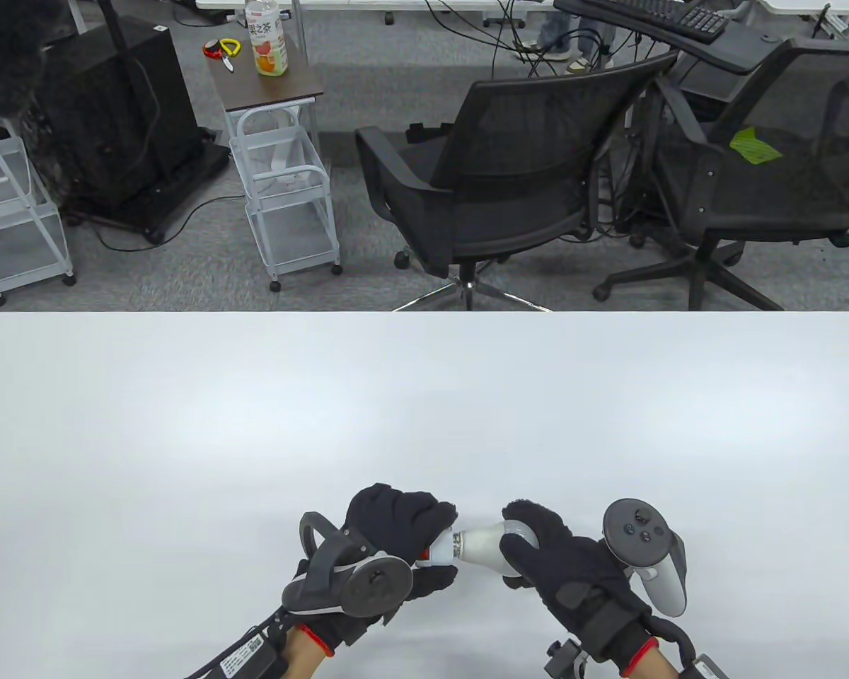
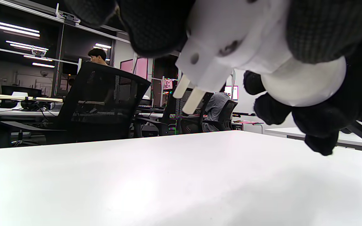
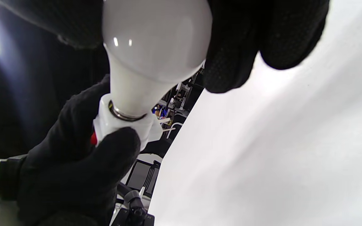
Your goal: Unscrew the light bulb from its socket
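Observation:
A white light bulb (image 1: 492, 544) is held level above the white table (image 1: 424, 410) near its front edge, its metal thread sitting in a white plug-in socket (image 1: 440, 552). My left hand (image 1: 403, 544) grips the socket; the left wrist view shows the socket body (image 2: 231, 40) with its two prongs (image 2: 189, 94) pointing down. My right hand (image 1: 538, 559) grips the bulb's round end. In the right wrist view the bulb (image 3: 152, 44) is between my fingers and its metal collar meets the socket (image 3: 121, 125), which the left hand's fingers (image 3: 83, 163) wrap.
Two black office chairs (image 1: 495, 163) stand beyond the table's far edge. A small side table (image 1: 265, 78) with a bottle (image 1: 267, 39) stands at the back left, beside white wire carts (image 1: 290, 205).

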`<action>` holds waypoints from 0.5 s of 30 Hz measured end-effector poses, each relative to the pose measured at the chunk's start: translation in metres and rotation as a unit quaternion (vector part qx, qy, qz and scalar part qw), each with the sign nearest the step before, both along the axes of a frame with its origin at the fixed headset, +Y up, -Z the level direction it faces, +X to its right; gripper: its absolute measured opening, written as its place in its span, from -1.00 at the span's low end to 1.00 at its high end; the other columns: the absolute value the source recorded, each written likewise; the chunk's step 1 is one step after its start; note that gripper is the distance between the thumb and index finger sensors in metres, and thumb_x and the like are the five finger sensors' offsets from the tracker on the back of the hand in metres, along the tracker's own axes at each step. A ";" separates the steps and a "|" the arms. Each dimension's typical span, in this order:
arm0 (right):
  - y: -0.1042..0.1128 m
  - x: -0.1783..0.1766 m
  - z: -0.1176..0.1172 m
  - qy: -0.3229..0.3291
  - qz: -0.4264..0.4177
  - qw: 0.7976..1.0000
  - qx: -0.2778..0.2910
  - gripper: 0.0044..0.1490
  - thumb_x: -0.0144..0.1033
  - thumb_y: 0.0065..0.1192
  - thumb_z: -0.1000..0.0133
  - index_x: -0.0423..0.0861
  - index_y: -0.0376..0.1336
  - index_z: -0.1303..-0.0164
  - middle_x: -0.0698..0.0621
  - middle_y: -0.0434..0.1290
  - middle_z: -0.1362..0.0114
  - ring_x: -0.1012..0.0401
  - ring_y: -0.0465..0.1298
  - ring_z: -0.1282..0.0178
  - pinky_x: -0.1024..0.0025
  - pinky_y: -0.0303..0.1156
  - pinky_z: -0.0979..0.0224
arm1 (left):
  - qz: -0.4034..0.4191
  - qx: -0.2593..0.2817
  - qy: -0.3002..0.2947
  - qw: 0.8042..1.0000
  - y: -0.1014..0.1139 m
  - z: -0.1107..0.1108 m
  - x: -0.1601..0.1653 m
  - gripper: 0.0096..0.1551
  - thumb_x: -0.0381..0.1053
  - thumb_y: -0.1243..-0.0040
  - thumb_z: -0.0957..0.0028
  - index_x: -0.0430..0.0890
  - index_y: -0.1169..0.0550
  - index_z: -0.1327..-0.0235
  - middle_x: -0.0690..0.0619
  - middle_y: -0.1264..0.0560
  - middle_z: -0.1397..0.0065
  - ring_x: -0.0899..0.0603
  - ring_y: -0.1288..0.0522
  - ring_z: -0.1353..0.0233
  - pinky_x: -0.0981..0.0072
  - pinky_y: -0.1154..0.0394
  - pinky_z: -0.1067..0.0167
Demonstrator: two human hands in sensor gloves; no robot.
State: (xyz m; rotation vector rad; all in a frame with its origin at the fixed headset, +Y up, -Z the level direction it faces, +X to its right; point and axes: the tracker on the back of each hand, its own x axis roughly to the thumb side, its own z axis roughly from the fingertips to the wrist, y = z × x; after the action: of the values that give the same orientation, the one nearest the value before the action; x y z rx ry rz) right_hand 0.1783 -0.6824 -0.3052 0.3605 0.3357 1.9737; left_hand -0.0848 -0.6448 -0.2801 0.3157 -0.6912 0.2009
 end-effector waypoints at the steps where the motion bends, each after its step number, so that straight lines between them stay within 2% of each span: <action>1: 0.000 0.000 0.000 0.000 0.002 1.000 0.001 0.06 0.24 0.16 -0.07 -0.25 -0.08 -0.47 -0.29 0.29 -0.47 0.03 0.59 -0.20 -0.11 0.50 -0.27 | 0.000 0.000 0.000 1.000 0.000 0.000 0.000 -0.08 0.28 -0.54 0.20 -0.15 -0.57 -0.38 -0.16 -0.53 -0.41 -0.24 -0.63 -0.15 -0.36 -0.30 -0.41; 4: -0.002 0.001 0.000 -0.005 0.003 1.000 -0.001 0.12 0.30 0.14 -0.06 -0.26 -0.11 -0.50 -0.31 0.28 -0.49 -0.03 0.60 -0.21 -0.14 0.49 -0.27 | -0.001 0.003 0.001 1.000 0.000 0.000 -0.001 -0.08 0.28 -0.54 0.21 -0.15 -0.57 -0.38 -0.16 -0.53 -0.41 -0.24 -0.63 -0.14 -0.36 -0.30 -0.41; 6: -0.004 0.004 0.000 -0.021 -0.003 1.000 -0.010 0.24 0.48 0.06 -0.02 -0.27 -0.12 -0.51 -0.37 0.27 -0.50 -0.09 0.60 -0.21 -0.16 0.49 -0.25 | 0.002 0.004 -0.002 1.000 0.000 0.000 -0.001 -0.08 0.28 -0.54 0.21 -0.15 -0.57 -0.38 -0.14 -0.53 -0.41 -0.24 -0.63 -0.15 -0.36 -0.30 -0.41; 8: -0.006 0.007 -0.001 -0.036 -0.001 0.999 -0.018 0.29 0.57 -0.01 0.02 -0.28 -0.07 -0.51 -0.40 0.32 -0.47 -0.11 0.63 -0.17 -0.17 0.51 -0.21 | -0.002 0.009 -0.005 1.000 0.001 0.001 0.000 -0.09 0.28 -0.54 0.21 -0.15 -0.57 -0.38 -0.14 -0.53 -0.41 -0.24 -0.63 -0.15 -0.36 -0.30 -0.41; 12: -0.008 0.011 -0.002 -0.046 0.006 0.998 -0.029 0.30 0.62 -0.06 0.05 -0.29 0.05 -0.46 -0.31 0.52 -0.30 -0.02 0.72 0.01 -0.09 0.60 -0.08 | -0.004 0.018 -0.012 1.000 0.001 0.003 0.003 -0.09 0.27 -0.54 0.20 -0.15 -0.57 -0.38 -0.14 -0.53 -0.42 -0.24 -0.62 -0.15 -0.36 -0.30 -0.42; 15: -0.009 0.011 -0.002 -0.048 0.004 0.998 -0.033 0.21 0.57 -0.02 0.03 -0.28 0.15 -0.38 -0.18 0.63 -0.13 0.09 0.75 0.15 0.00 0.65 0.02 | -0.006 0.020 -0.015 1.000 0.001 0.004 0.004 -0.08 0.28 -0.54 0.21 -0.14 -0.57 -0.38 -0.14 -0.53 -0.42 -0.24 -0.62 -0.16 -0.36 -0.30 -0.42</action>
State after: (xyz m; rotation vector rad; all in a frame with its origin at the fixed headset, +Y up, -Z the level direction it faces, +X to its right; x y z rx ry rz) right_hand 0.1890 -0.6911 -0.3077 0.2226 0.3395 1.9754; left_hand -0.0809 -0.6433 -0.2758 0.3480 -0.7270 0.1811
